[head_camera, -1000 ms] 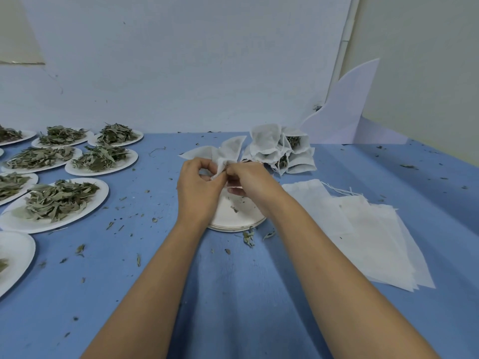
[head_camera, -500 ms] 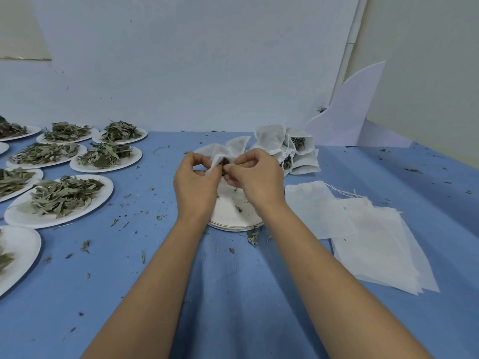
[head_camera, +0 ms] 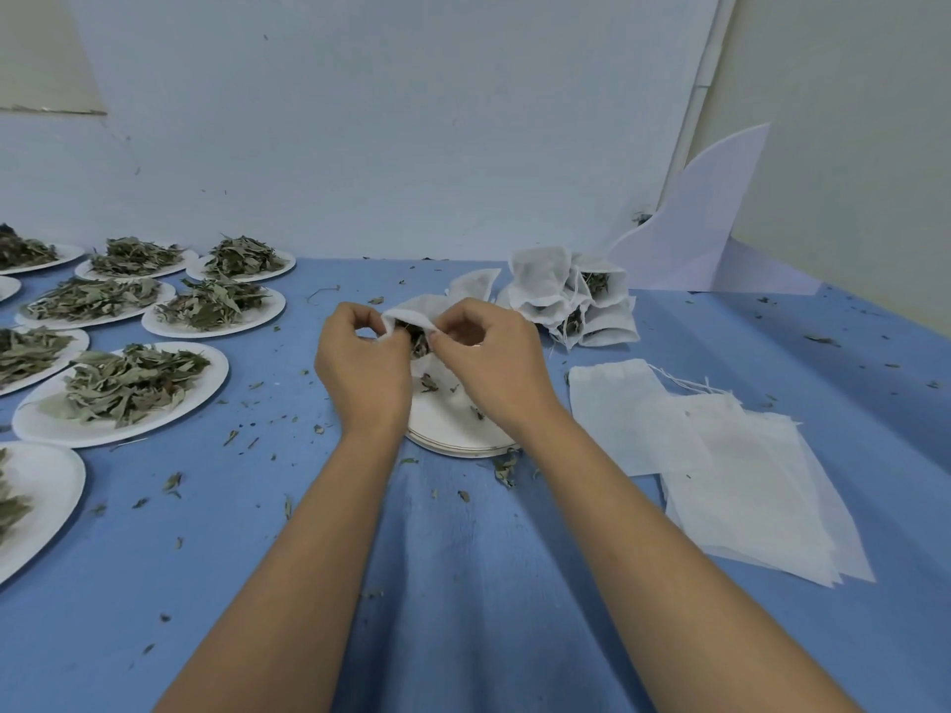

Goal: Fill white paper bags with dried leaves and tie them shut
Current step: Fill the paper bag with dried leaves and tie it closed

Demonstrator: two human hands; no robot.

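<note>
The small white paper bag is held in the air between the two hands, above the stack of round white paper plates at the middle of the table. A second ago its upper part flared up and to the left behind the knuckles, and both hands were pinched close together at its neck. Now that flare has come down and the hands have drawn a little apart. The rim is stretched between them, so the dried green leaves inside show dark in the gap. I judge that the bag is filled and that its mouth is being gathered for closing; the tying is not yet done.

The left hand pinches the left end of the rim with curled fingers, and the right hand pinches the right end the same way. The stretched rim, the bag's long axis as it shows, runs left to right. The mouth faces near and somewhat up, toward the person, and the body of the bag is hidden behind the hands. Whether the white flap just beyond the right hand belongs to this bag I cannot tell.

To the far right lies a heap of filled white bags, and to the near right a stack of flat empty white bags. At left stand white plates heaped with dried leaves, all on the blue table cover.
</note>
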